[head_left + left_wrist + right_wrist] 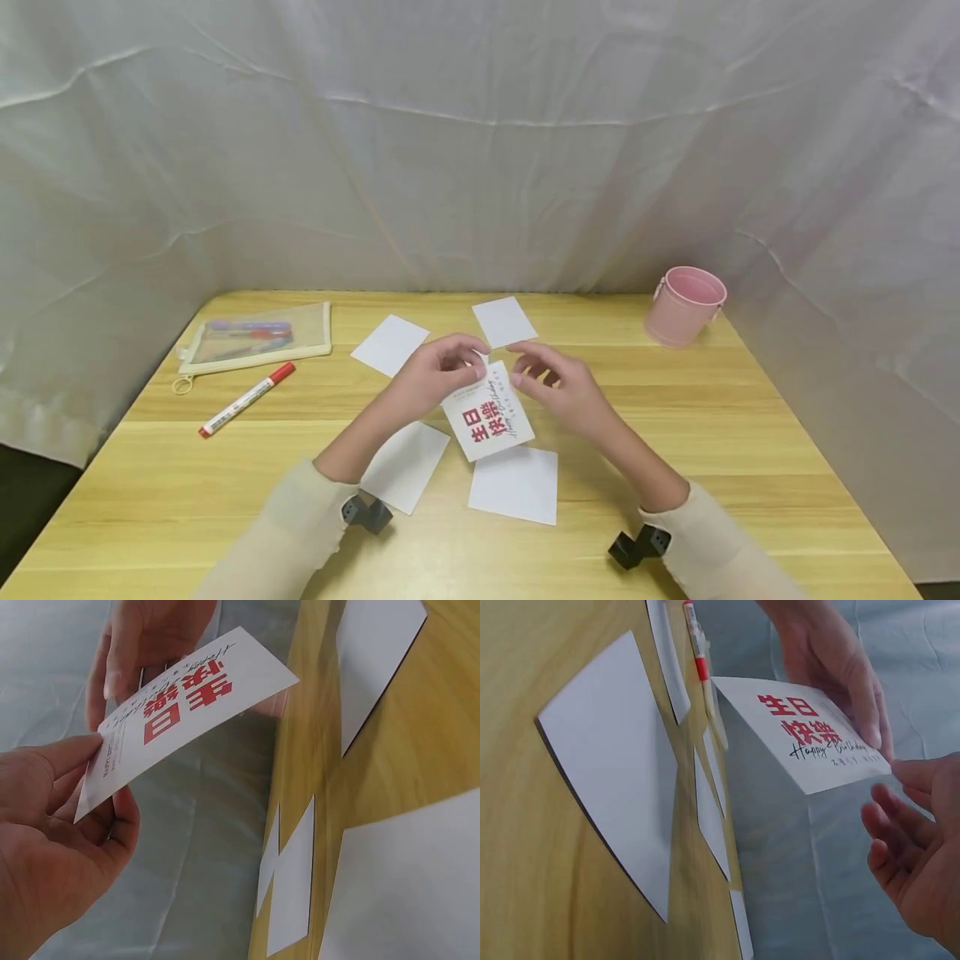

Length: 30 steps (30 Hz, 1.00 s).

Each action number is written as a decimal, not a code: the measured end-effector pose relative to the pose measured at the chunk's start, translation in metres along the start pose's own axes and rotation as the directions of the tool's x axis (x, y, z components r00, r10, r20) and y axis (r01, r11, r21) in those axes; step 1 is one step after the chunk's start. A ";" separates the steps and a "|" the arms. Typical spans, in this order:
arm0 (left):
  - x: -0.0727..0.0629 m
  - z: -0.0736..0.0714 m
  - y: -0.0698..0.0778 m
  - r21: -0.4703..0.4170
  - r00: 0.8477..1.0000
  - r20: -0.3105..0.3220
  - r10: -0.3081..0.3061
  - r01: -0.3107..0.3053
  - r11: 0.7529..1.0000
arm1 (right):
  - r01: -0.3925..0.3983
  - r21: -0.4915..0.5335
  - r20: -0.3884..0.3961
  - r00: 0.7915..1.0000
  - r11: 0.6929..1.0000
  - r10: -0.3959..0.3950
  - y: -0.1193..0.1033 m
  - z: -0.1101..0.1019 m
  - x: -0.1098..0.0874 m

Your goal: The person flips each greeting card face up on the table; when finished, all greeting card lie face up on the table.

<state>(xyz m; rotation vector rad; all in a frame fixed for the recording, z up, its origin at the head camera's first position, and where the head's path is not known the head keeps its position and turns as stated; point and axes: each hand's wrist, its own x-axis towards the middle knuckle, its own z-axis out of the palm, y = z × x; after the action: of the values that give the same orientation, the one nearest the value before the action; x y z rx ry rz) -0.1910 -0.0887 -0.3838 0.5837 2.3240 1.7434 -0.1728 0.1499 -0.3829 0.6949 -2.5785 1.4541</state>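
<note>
Head view: above the table (690, 450), the left hand (427, 377) pinches a red-lettered birthday card (480, 421) near its upper corner; the right hand (566, 387) is at the card's right edge, thumb and index finger parted. Four white cards (513, 486) lie on the table around it, a red-capped marker (247, 400) and a see-through pouch (262, 342) to the left, a pink bucket (678, 312) at far right. Left wrist view: the left thumb is on the tilted card's printed face, fingers behind. Right wrist view: the right thumb meets a corner; whether it presses, I cannot tell

Smallest print (853, 760) on card (802, 733) illegible
</note>
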 end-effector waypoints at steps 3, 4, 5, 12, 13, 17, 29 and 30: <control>-0.002 0.005 0.000 0.007 0.999 0.031 0.013 -0.013 1.000 | 0.016 0.042 0.034 0.999 0.999 -0.018 0.000 0.004 -0.003; -0.002 0.006 0.000 0.004 0.999 0.039 0.017 -0.017 1.000 | 0.017 0.062 0.040 0.999 0.998 -0.020 0.002 0.005 -0.004; -0.002 0.006 -0.001 -0.003 0.999 0.046 0.017 -0.017 1.000 | 0.012 0.079 0.045 0.999 0.997 -0.016 0.002 0.006 -0.004; -0.001 -0.001 -0.001 -0.046 0.997 -0.071 0.009 -0.013 0.999 | -0.114 0.287 -0.036 0.991 0.951 0.129 0.004 -0.002 -0.002; -0.001 -0.003 -0.001 -0.059 0.995 -0.098 0.006 -0.011 0.998 | -0.119 0.335 -0.052 0.988 0.935 0.145 0.003 -0.004 -0.001; -0.001 -0.010 -0.002 -0.096 0.986 -0.169 0.015 -0.031 0.995 | -0.118 0.491 -0.087 0.979 0.863 0.183 0.003 -0.007 0.002; 0.003 -0.014 -0.009 -0.222 0.951 -0.289 0.114 -0.182 0.958 | 0.002 0.666 -0.246 0.945 0.746 0.217 0.004 0.003 0.002; 0.003 -0.014 -0.009 -0.215 0.949 -0.296 0.112 -0.180 0.960 | 0.008 0.670 -0.249 0.944 0.743 0.215 0.004 0.004 0.002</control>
<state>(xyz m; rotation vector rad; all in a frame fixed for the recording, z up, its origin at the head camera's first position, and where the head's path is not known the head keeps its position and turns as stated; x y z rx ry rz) -0.2009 -0.1017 -0.3881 0.5063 2.2384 2.2709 -0.1758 0.1481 -0.3877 0.3168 -1.8490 2.3390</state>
